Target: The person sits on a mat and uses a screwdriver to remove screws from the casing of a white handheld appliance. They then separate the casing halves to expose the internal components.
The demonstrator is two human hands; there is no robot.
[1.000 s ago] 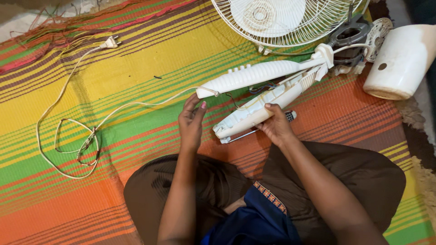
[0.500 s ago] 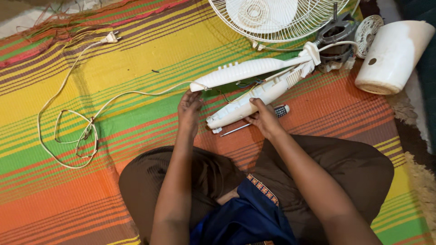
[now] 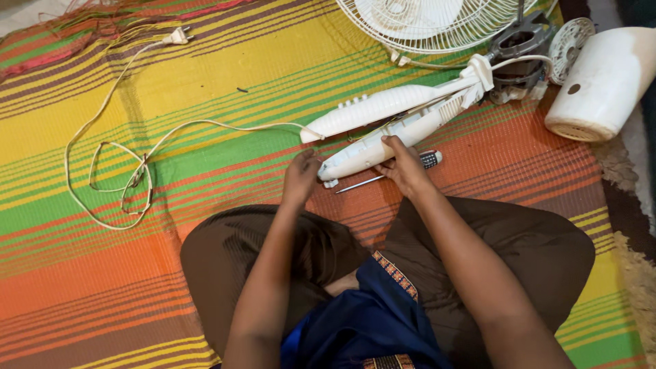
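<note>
I sit cross-legged on a striped mat. A white fan stand lies in front of me, split into two long halves: the upper half and the lower half. My right hand rests on the lower half with its fingers on the shell. My left hand hovers at that half's near end, fingers curled, touching or almost touching it. A screwdriver lies on the mat under my right hand, partly hidden.
A white power cord loops across the mat to a plug at the far left. A white fan grille, the bare motor and a white motor cover lie at the far right.
My hands stay at the lower half of the stand. The left hand has slid a little toward its near end. The view has shifted slightly.
</note>
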